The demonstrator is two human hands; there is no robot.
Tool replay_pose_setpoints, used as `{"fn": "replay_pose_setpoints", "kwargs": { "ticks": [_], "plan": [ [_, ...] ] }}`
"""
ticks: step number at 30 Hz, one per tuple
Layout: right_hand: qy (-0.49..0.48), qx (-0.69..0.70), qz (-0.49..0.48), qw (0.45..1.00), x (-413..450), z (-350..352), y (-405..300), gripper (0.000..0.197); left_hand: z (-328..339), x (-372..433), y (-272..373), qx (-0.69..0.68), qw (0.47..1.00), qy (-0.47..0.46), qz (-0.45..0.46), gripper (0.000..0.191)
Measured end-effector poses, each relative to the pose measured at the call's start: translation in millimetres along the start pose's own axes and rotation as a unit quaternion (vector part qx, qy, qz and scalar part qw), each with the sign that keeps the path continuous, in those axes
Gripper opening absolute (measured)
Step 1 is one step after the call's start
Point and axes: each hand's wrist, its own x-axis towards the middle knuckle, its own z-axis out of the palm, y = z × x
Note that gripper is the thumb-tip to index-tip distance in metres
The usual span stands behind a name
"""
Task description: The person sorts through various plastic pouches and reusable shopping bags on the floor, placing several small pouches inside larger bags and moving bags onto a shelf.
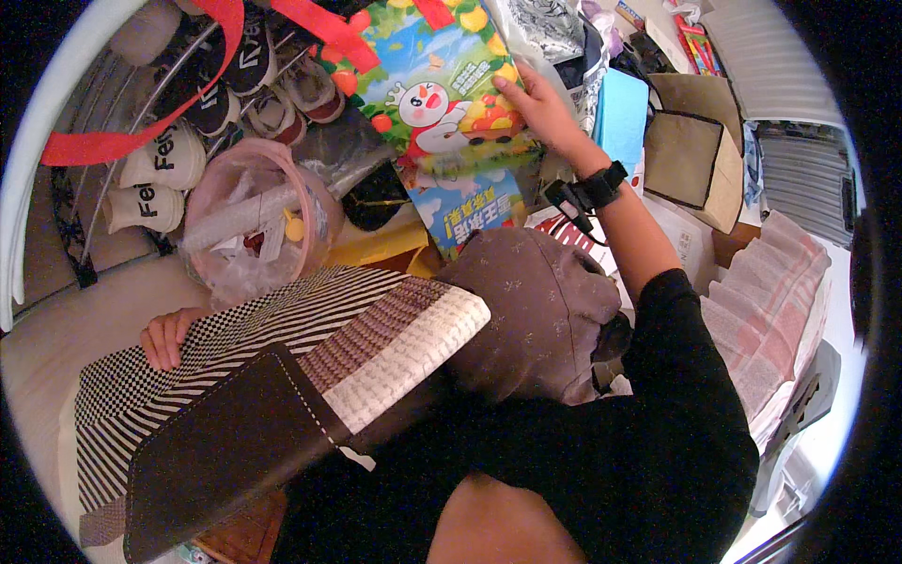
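Observation:
My left hand (167,337) grips the far edge of a stiff patterned panel (232,366), its fingers curled over the top. The panel has checks, stripes, a woven-look print and a dark section with dashed white lines. My right hand (539,106) holds the right side of a colourful tote bag (437,92), thumb on the front. Red straps, a cartoon snowman, fruit and writing mark this bag; its lower part folds over. Below it a grey-brown cloth item (521,303) with a small floral print lies close to the panel's right end. A black band (602,185) circles my right wrist.
A pink translucent bin (310,204) holding plastic wrap and scraps stands left of the tote. Beyond it are several shoes (158,158) on a metal rack (91,233). At right sit an open fabric box (682,155), a light-blue item (620,106) and folded pinkish cloth (761,317).

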Motion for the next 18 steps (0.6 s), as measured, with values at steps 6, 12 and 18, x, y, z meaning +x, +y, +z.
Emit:
{"fn": "replay_pose_setpoints", "kwargs": {
  "ticks": [6,12,18],
  "plan": [
    [0.063,-0.075,-0.053,0.994,28,-49,1,0.033,1,3,-1,-0.015,1.000,-0.003,-0.019,0.009],
    [0.065,-0.239,-0.034,0.968,41,-84,-2,0.043,8,1,0,0.005,1.000,0.020,-0.016,0.010],
    [-0.166,-0.398,0.029,0.902,34,-26,50,0.043,13,-8,16,0.030,0.996,0.055,-0.062,0.010]
  ]
}}
